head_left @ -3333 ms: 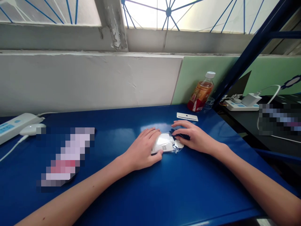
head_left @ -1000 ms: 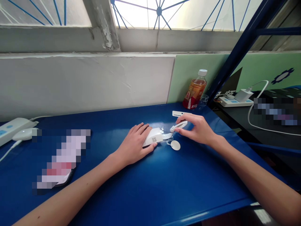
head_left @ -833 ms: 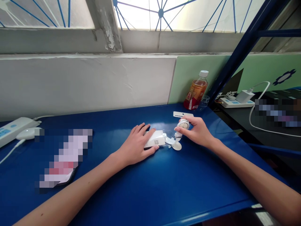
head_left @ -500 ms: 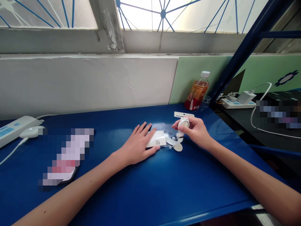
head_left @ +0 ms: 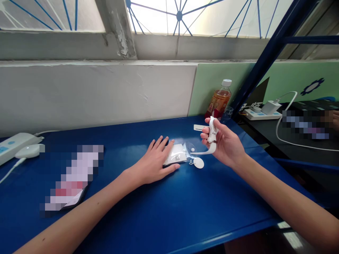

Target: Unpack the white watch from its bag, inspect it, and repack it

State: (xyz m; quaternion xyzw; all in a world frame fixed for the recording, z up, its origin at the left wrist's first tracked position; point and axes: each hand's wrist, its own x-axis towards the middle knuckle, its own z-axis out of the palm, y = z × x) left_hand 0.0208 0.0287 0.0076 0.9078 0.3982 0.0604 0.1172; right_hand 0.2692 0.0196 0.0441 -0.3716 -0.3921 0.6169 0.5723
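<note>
My right hand [head_left: 225,143] grips a white wristwatch [head_left: 213,128] by its case, fingers and thumb closed round it, above the table. The watch's strap [head_left: 210,150] hangs down and curves left toward a clear plastic bag [head_left: 189,148]; I cannot tell whether its end is still inside. My left hand [head_left: 157,160] lies flat, fingers spread, over the left part of a white card or packet [head_left: 177,153] with the bag around it. A round white tag [head_left: 198,162] rests on the table beside the bag. Behind the right fingers lies a white slotted card [head_left: 199,127].
A bottle of reddish drink [head_left: 218,100] and a clear cup [head_left: 228,113] stand at the table's back right corner. A phone [head_left: 75,180], its screen blurred, lies left on the blue table [head_left: 148,218]. A power strip [head_left: 18,141] with a white charger is at far left.
My right hand has lifted the watch slightly and turned it, so its face now points sideways and the strap is drawn out from the bag. My left hand keeps its place.
</note>
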